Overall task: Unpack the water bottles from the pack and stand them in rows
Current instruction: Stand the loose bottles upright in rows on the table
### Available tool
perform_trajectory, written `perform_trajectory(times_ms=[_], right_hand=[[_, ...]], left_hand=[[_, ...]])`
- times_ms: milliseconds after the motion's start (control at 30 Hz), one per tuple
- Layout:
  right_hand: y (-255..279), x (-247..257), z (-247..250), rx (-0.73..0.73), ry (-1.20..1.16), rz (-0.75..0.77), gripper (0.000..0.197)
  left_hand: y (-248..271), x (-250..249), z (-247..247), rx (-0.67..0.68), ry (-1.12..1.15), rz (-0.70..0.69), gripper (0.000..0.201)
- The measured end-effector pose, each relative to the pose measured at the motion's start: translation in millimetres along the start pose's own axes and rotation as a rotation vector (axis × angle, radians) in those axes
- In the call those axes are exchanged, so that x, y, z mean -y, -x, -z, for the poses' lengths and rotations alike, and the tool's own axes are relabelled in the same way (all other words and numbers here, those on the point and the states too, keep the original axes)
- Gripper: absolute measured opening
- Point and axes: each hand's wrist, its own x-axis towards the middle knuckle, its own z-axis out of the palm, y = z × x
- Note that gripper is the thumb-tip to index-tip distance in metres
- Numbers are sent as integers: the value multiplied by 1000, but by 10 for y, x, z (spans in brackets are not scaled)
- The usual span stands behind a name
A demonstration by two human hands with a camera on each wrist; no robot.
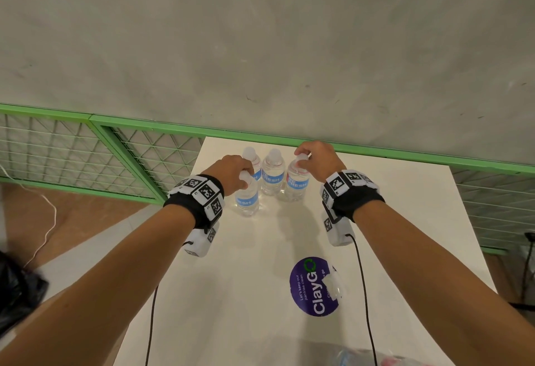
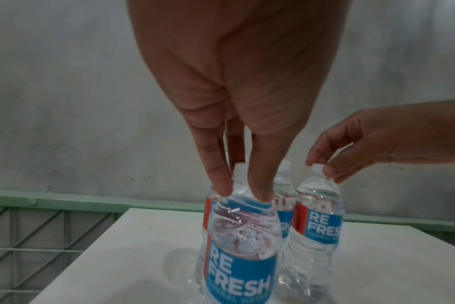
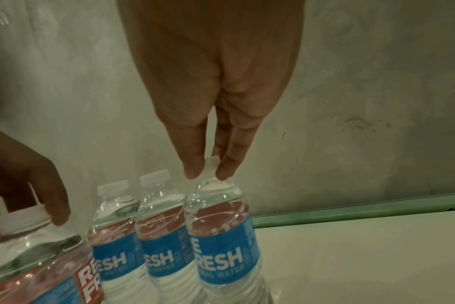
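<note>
Left hand [image 1: 231,171] pinching front bottle [image 1: 247,199] by its neck, right hand [image 1: 318,160] pinching cap of right back-row bottle [image 1: 296,183], near tabletop [image 1: 390,221] far edge

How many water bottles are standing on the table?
4: three in the back row, left, middle, right held by the right hand; one in front, in the left hand.

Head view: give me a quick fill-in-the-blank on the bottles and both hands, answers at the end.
1. ____ water bottles stand upright on the white table.
2. The left hand holds the front bottle by its ____.
3. The right hand pinches the cap of the back row's ____ bottle.
4. The round sticker on the table is ____ in colour.

Missing words: four; neck; rightmost; purple
</note>
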Motion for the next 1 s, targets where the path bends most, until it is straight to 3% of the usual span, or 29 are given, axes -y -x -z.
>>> perform_trajectory(times_ms=[500, 833, 1000], right_hand=[[-33, 79, 46, 20, -10, -5, 25], [-11, 87, 80, 63, 23, -28, 39], [-20, 118, 78, 49, 65, -14, 30]], left_hand=[[-21, 22, 1, -7, 8, -21, 31], [-6, 39, 15, 4, 25, -17, 37], [-19, 58, 5, -16, 0, -13, 32]])
